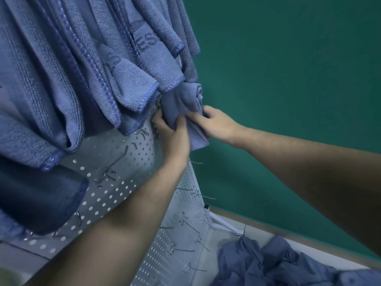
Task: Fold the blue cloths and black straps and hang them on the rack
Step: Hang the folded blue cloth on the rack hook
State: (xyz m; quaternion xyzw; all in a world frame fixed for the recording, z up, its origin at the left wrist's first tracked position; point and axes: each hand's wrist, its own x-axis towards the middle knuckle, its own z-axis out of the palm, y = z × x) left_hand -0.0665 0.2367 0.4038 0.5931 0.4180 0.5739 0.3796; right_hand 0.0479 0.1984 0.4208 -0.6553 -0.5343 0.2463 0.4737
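Hanging this folded blue cloth [181, 108] on the rack [127, 168] is, as I am reading it, the step in hand, and to do it well I am thinking the fold should be kept tight while the cloth is being eased over a hook, with its doubled edge seated fully so it is not sliding off. I am watching the left hand [175, 137] gripping the lower part of the cloth, thumb and fingers curled round the fabric, with its fingertips close to the pegboard. I am seeing the right hand [214, 126] pinching the cloth's right side, fingers bent into the folds, so neither hand is released. The cloth is sitting at the upper right edge of the rack, just under the hanging cloths [92, 65] already draped there; whether it is on a hook yet I cannot tell, since the fabric is hiding that spot. More unfolded cloths [274, 263] are lying in a heap at the lower right, well apart. Bare hooks [185, 249] are sticking out lower down.
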